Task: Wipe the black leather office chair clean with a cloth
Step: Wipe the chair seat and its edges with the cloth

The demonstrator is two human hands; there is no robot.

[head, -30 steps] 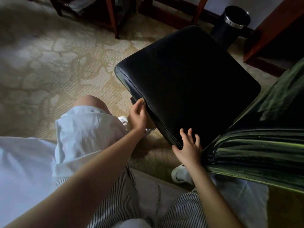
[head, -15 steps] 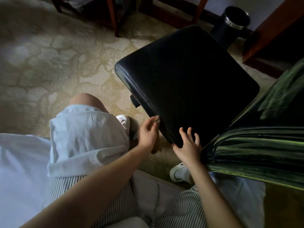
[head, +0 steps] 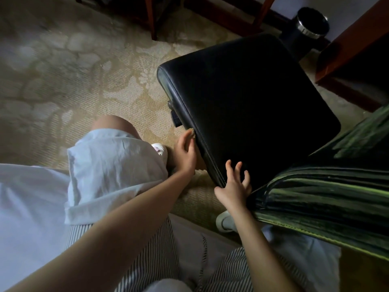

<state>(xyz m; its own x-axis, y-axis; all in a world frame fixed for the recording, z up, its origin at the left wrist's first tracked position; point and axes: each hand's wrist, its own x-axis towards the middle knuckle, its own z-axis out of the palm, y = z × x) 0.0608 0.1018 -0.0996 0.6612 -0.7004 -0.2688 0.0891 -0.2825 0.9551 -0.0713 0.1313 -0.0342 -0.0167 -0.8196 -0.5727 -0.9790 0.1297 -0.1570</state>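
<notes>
The black leather office chair [head: 248, 114] stands on a patterned beige carpet [head: 84, 81], its seat cushion filling the middle of the view with one corner pointing toward the person. The left hand [head: 185, 157] is at the cushion's near side edge, just below the stitched seam, its fingers [head: 189, 144] curled round a small tan cloth [head: 192, 132] and pressing it against the leather; only a scrap of the cloth shows above the fingertips. The right hand [head: 235, 186] rests on the nearest corner of the seat, with its fingers spread and relaxed on the leather and the thumb hooked over the edge, gripping nothing. A black lever [head: 175, 119] sticks out from under the seat just beyond the cloth. The person crouches beside the chair: a bare knee [head: 113, 123] and white shorts [head: 109, 165] lie to the left of the left hand, and a white shoe [head: 160, 149] shows between the shorts and that hand. Dark green striped fabric [head: 326, 197] lies against the right side of the seat, touching the right hand. Beyond the chair stands a black waste bin [head: 311, 22] with a chrome rim, next to a reddish wooden desk [head: 353, 39].
</notes>
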